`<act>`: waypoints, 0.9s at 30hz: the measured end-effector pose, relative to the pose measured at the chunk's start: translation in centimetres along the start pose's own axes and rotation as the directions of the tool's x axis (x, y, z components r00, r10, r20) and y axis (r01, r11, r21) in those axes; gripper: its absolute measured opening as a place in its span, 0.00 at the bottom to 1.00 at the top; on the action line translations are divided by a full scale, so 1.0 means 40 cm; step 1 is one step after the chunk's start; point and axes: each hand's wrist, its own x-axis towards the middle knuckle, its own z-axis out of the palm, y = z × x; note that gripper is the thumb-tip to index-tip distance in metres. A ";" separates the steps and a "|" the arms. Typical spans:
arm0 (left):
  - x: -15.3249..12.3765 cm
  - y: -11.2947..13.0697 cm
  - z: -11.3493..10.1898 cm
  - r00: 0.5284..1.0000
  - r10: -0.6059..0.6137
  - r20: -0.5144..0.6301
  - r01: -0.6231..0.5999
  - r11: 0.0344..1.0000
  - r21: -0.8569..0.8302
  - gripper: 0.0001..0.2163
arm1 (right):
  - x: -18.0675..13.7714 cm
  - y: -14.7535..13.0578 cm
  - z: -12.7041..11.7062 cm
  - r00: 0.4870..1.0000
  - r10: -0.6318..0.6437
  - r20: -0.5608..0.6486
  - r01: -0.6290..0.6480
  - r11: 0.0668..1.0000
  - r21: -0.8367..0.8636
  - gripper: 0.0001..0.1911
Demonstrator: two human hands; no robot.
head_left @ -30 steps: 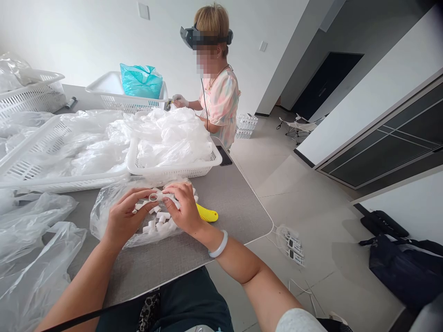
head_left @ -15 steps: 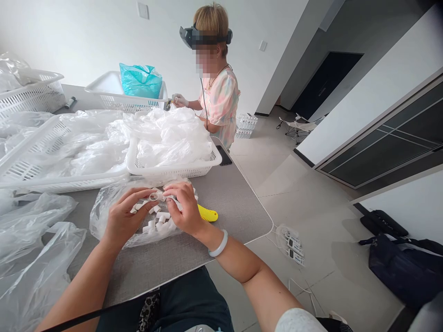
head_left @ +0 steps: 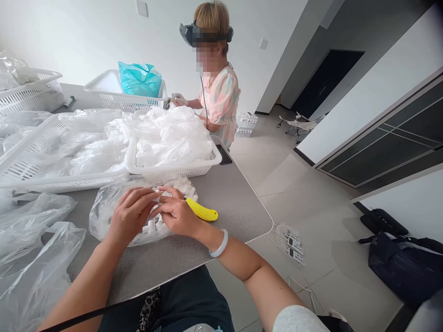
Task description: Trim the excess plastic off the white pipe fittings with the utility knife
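My left hand [head_left: 131,214] and my right hand [head_left: 180,214] meet over a clear plastic bag [head_left: 104,212] on the table. Between their closed fingertips is a small white plastic pipe fitting [head_left: 158,199], mostly hidden by the fingers. Below and behind the hands, several white pipe fittings [head_left: 151,226] lie on the bag, some of them T-shaped. A yellow curved handle [head_left: 204,212], perhaps of a utility knife, rests just right of my right hand; its other end is out of sight behind the hand.
White baskets [head_left: 173,169] heaped with clear bags stand behind the hands. More loose plastic bags [head_left: 41,240] lie at left. A phone [head_left: 224,155] is near the table's right edge. Across the table, a person [head_left: 219,97] in a headset stands by a basket holding a blue bag [head_left: 140,80].
Both hands have turned and drawn closer, so their fingers now cover most of the fitting whose round opening showed before. More of the yellow handle shows. My right hand has shifted slightly left.
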 end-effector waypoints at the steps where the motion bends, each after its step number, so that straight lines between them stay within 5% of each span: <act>1: 0.000 -0.002 -0.001 1.000 -0.006 -0.005 0.006 1.000 0.015 0.11 | -0.002 -0.002 0.001 0.998 0.035 -0.047 -0.034 0.999 0.026 0.19; 7: -0.004 0.004 -0.013 0.967 -0.249 -0.054 0.248 0.968 -0.030 0.06 | -0.006 0.019 0.002 0.942 0.080 -0.326 -0.098 0.994 -0.039 0.13; 12: 0.001 0.025 -0.017 0.943 -0.329 -0.041 0.319 0.934 -0.160 0.08 | 0.003 0.034 -0.004 0.960 0.072 -0.270 -0.111 0.985 -0.130 0.12; 27: 0.011 0.044 -0.016 0.966 -0.253 0.044 0.256 0.932 -0.258 0.05 | 0.004 0.011 -0.016 0.956 0.220 -0.193 -0.201 0.973 0.114 0.17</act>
